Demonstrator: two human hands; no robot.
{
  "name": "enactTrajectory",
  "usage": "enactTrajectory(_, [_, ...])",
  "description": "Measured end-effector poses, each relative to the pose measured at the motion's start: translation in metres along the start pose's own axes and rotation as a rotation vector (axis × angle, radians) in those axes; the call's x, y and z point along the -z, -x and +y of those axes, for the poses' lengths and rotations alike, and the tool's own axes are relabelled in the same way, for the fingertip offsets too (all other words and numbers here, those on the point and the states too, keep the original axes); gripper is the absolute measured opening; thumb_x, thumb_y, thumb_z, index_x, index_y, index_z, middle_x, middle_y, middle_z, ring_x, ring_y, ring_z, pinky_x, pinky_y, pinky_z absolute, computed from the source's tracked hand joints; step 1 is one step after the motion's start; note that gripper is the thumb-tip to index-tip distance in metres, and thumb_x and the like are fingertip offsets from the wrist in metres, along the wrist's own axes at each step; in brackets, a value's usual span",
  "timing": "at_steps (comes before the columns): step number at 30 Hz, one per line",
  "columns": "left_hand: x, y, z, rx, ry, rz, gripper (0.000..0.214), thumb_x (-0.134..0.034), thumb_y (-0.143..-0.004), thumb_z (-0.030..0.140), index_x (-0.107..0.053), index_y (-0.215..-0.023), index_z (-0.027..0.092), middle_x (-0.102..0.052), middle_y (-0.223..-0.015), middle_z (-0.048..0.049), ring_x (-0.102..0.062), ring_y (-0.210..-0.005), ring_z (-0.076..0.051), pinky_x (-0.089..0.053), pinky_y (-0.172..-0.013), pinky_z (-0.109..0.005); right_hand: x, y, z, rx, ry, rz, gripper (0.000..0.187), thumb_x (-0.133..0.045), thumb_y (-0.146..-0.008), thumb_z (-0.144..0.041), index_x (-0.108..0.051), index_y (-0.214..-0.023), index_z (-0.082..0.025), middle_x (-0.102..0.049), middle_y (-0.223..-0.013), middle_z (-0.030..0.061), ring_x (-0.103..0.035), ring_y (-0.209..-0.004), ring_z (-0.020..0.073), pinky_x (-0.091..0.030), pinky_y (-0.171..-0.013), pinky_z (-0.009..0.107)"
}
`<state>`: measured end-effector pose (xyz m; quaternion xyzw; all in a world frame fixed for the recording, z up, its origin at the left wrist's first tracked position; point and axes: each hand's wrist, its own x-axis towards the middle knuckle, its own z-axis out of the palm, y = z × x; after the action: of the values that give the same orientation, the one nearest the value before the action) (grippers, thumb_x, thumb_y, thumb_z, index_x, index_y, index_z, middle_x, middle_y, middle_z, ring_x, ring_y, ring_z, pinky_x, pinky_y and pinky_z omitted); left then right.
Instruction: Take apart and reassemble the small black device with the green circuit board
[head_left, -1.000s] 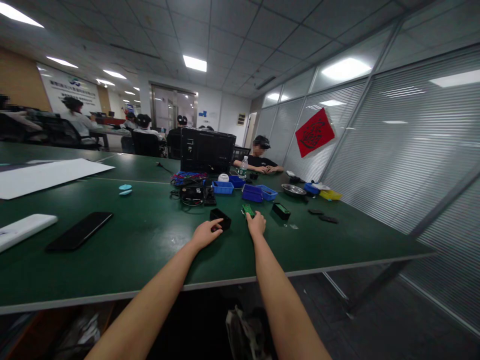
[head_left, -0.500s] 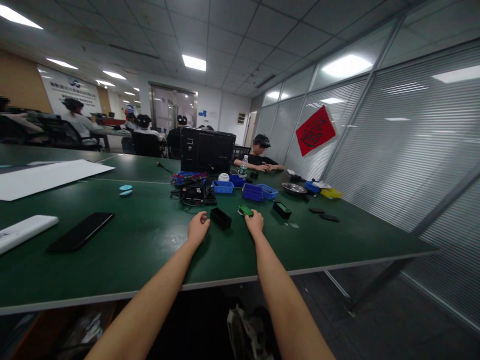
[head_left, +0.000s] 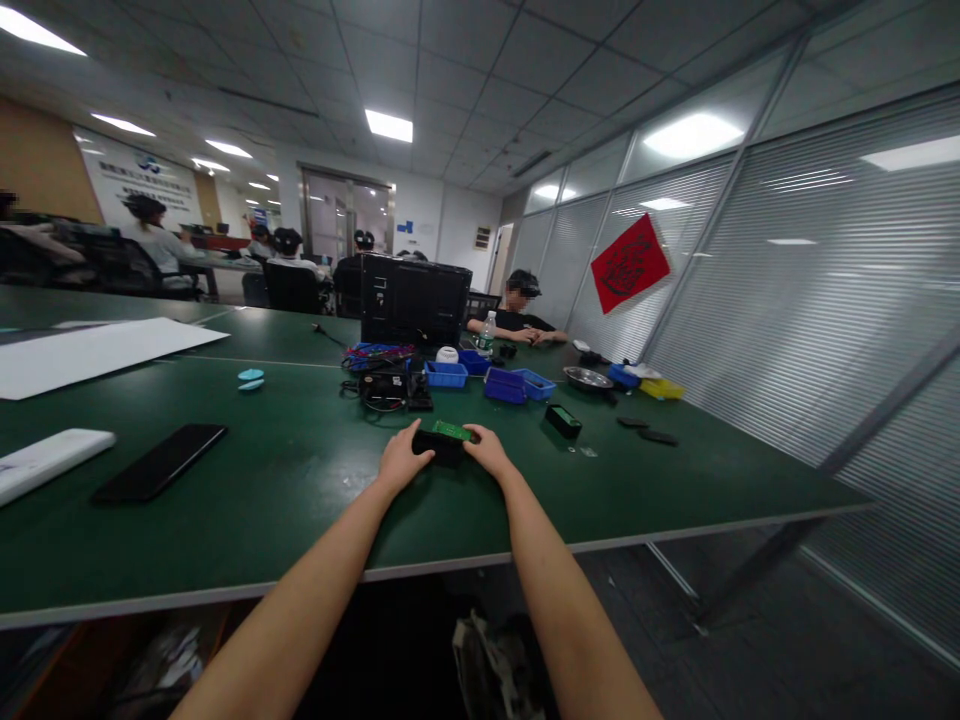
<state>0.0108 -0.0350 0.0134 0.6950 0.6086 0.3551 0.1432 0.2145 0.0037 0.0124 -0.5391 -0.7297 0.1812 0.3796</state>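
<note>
My left hand [head_left: 403,460] grips the left end of a black open-topped box [head_left: 442,449] on the green table. A green circuit board [head_left: 451,431] lies over the box's opening, its right end pinched by my right hand [head_left: 487,450]. How deep the board sits in the box cannot be made out. To the right stands a second black box [head_left: 563,421] with a green board inside. Small clear pieces [head_left: 589,452] lie near it.
Blue bins [head_left: 505,385], a metal bowl [head_left: 589,378], and a black power unit with cables [head_left: 384,389] stand farther back, before a monitor [head_left: 416,298]. A black slab [head_left: 161,463] lies at left. Another person [head_left: 521,312] sits at the far side.
My right hand has carried the circuit board left, from beside the black box to over its opening. My left hand has closed on the box, which now sits more squarely to me.
</note>
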Motion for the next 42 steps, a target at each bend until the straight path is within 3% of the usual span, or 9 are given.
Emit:
enactTrajectory(9, [-0.003,0.0,-0.003,-0.05,0.086,-0.088,0.07,-0.065,-0.064,0.034,-0.039,-0.127,0.019,-0.052,-0.122,-0.0076,-0.05,-0.106,-0.02,-0.038,-0.09,-0.028,0.008,-0.002,0.004,-0.112,0.117,0.126,0.037,-0.061,-0.063,-0.024,-0.062,-0.098,-0.014,-0.057,-0.088,0.006,-0.053,-0.08,0.0164,-0.042,-0.078,0.029])
enactTrajectory(11, [-0.004,-0.001,-0.005,-0.029,0.102,-0.088,0.071,-0.066,-0.063,0.034,-0.04,-0.127,0.019,-0.053,-0.12,-0.0082,-0.053,-0.103,-0.02,-0.04,-0.087,-0.028,0.011,-0.003,0.001,-0.145,-0.028,0.2,0.039,-0.061,-0.063,-0.026,-0.061,-0.1,-0.013,-0.058,-0.09,0.0072,-0.054,-0.081,0.0174,-0.042,-0.078,0.03])
enactTrajectory(13, [-0.004,-0.001,-0.005,-0.016,0.115,-0.082,0.071,-0.066,-0.062,0.034,-0.04,-0.126,0.019,-0.055,-0.118,-0.0084,-0.055,-0.1,-0.02,-0.041,-0.084,-0.027,0.015,-0.003,-0.004,-0.141,-0.309,0.229,0.044,-0.059,-0.065,-0.029,-0.058,-0.106,-0.012,-0.06,-0.093,0.0081,-0.056,-0.082,0.0176,-0.044,-0.076,0.03])
enactTrajectory(16, [-0.004,0.0,-0.005,-0.012,0.133,-0.062,0.072,-0.067,-0.062,0.032,-0.039,-0.127,0.019,-0.056,-0.116,-0.0084,-0.058,-0.094,-0.019,-0.043,-0.08,-0.026,0.018,0.0,-0.012,-0.071,-0.702,0.118,0.049,-0.059,-0.067,-0.034,-0.054,-0.111,-0.014,-0.061,-0.099,0.0079,-0.058,-0.084,0.0179,-0.045,-0.076,0.031])
enactTrajectory(18, [-0.003,0.0,-0.004,-0.004,0.137,-0.054,0.073,-0.067,-0.062,0.031,-0.038,-0.128,0.02,-0.056,-0.115,-0.0079,-0.058,-0.09,-0.018,-0.043,-0.078,-0.026,0.018,0.003,-0.016,-0.04,-0.778,0.023,0.048,-0.063,-0.063,-0.032,-0.057,-0.108,-0.016,-0.062,-0.099,0.0067,-0.058,-0.086,0.018,-0.044,-0.079,0.032])
enactTrajectory(25, [-0.001,0.0,-0.002,0.022,0.098,-0.077,0.074,-0.066,-0.063,0.03,-0.034,-0.13,0.022,-0.057,-0.114,-0.0052,-0.058,-0.078,-0.015,-0.043,-0.072,-0.025,0.013,0.007,-0.013,-0.033,-0.544,-0.106,0.045,-0.067,-0.059,-0.028,-0.061,-0.102,-0.018,-0.063,-0.091,0.0038,-0.055,-0.089,0.0176,-0.041,-0.083,0.033])
enactTrajectory(35, [-0.002,0.001,-0.001,0.022,0.097,-0.066,0.075,-0.065,-0.064,0.03,-0.032,-0.131,0.022,-0.058,-0.112,-0.004,-0.058,-0.075,-0.013,-0.042,-0.07,-0.023,0.01,0.005,-0.007,0.012,-0.445,-0.096,0.042,-0.066,-0.06,-0.026,-0.062,-0.101,-0.018,-0.061,-0.091,0.0031,-0.054,-0.086,0.0168,-0.041,-0.082,0.032])
enactTrajectory(42, [-0.001,0.001,-0.001,0.019,0.113,-0.068,0.075,-0.065,-0.065,0.028,-0.031,-0.132,0.022,-0.059,-0.109,-0.0043,-0.058,-0.085,-0.016,-0.042,-0.073,-0.023,0.007,0.004,-0.005,0.024,-0.426,-0.137,0.042,-0.065,-0.061,-0.025,-0.061,-0.102,-0.018,-0.062,-0.096,0.0031,-0.054,-0.091,0.0169,-0.04,-0.085,0.031])
